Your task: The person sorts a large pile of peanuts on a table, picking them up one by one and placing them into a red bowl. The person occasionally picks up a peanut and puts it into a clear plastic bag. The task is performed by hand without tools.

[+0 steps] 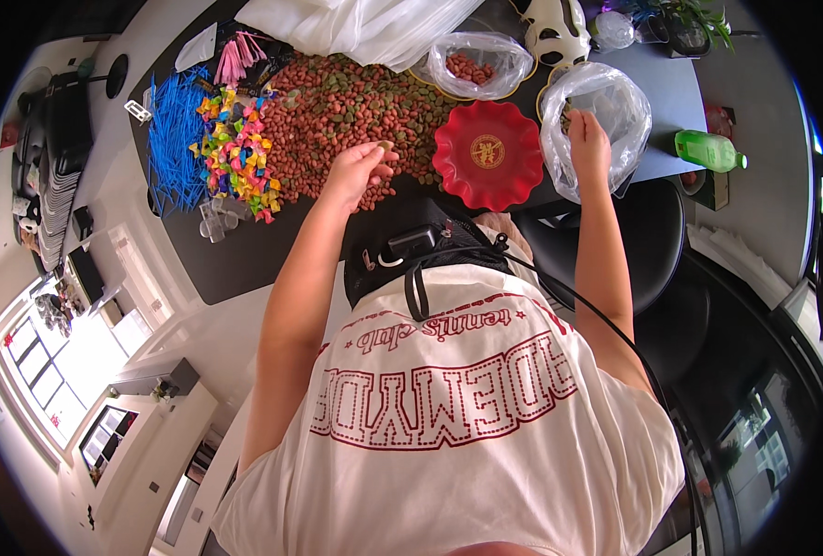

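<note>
My left hand [361,174] is above the near edge of a mixed pile of reddish peanuts [300,132] and flat green beans [356,87]. One green bean [384,145] shows between its thumb and fingertips. My right hand [589,142] reaches into the mouth of a clear plastic bag [623,118] lining a container at the right. Green beans [566,115] show beside its fingers there; whether those fingers grip anything is hidden. Between my hands sits a red dish with a wavy rim [453,156]. Behind it, another lined container [516,66] holds peanuts [468,68].
Left of the pile lie colourful folded paper pieces [241,149], blue thin sticks [175,142] and pink tassels [238,59]. White plastic sheeting [363,28] covers the far side. A green bottle [709,151] is at the right, a black chair [634,243] near the table's edge.
</note>
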A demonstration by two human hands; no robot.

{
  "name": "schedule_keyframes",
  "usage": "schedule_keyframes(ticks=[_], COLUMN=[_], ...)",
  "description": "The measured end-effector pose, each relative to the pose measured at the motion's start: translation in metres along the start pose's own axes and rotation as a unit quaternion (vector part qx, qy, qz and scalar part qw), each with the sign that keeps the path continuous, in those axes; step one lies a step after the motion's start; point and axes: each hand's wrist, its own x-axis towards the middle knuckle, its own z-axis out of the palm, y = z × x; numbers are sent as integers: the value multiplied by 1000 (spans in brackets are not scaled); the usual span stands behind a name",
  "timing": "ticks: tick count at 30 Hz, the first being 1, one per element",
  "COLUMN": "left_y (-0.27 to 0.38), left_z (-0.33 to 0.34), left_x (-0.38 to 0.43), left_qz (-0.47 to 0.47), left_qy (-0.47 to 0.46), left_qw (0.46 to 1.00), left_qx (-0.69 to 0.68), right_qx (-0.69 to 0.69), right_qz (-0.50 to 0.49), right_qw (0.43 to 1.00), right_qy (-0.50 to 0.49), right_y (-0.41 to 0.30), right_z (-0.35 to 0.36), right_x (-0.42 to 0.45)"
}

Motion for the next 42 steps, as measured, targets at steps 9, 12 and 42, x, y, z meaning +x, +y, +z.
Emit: schedule_keyframes(ticks=[9,12,42], left_y=[53,64,161], left_z=[59,70,190], left_x=[-27,-37,-269], left_qz=[30,44,539], left_qy=[-116,-124,-252], left_qw=[964,966,496], left_qx=[239,222,632], right_qx=[113,126,-59], right_qz=[-239,-209,-152], right_qw=[907,915,976], right_qy=[-328,-322,-141], right_y=[-127,-133,-49], right_z=[40,39,6], right_x=[-61,-63,-50])
